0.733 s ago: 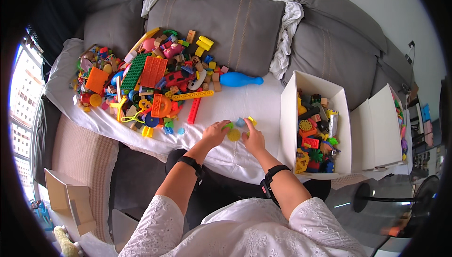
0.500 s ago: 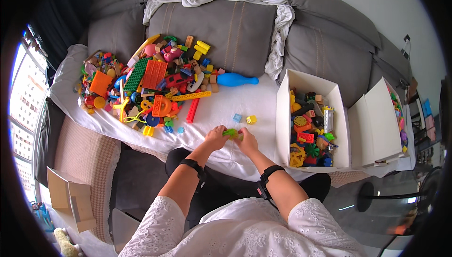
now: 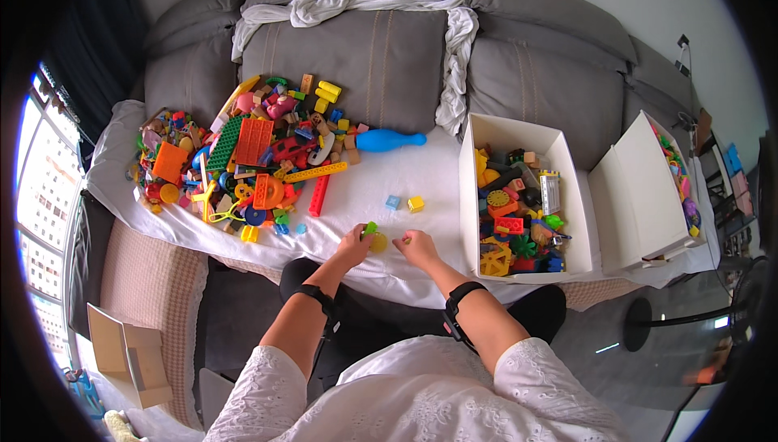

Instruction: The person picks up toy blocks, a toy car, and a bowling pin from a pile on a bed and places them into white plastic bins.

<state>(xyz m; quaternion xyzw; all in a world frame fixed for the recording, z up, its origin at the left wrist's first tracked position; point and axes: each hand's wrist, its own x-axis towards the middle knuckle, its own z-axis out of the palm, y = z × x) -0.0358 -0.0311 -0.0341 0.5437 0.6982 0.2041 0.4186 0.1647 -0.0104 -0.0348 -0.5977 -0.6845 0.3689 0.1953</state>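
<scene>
Watcher: what just changed?

Partner: Your two hands have parted. A moment ago they met over the green piece [image 3: 371,227]; now your right hand [image 3: 419,249] sits clear of your left hand [image 3: 353,246], with a gap between. I'd judge that your left is managing that piece alone.

Watcher: And the fingers?

Partner: Your left finger and thumb are pinched on the green piece, just above the sheet. A yellow disc [image 3: 378,243] shows beside them; held or lying there, I can't tell. Your right fingers are curled, tips close together; whether they grip anything small, I can't tell.

Watcher: What's around you, biggest first?

Partner: A grey sofa [image 3: 340,61] fills the back of the room, a bright window [image 3: 44,239] to your left. A white sheet [image 3: 365,179] covers the seat. On it, to your right, a white box [image 3: 470,215] holds mixed toys; to your left spreads a toy pile [image 3: 254,143], a blue bowling pin [image 3: 391,140] at its edge. Smallest, beyond your hands: a yellow block [image 3: 416,204] and a blue block [image 3: 393,202], near each other.
</scene>
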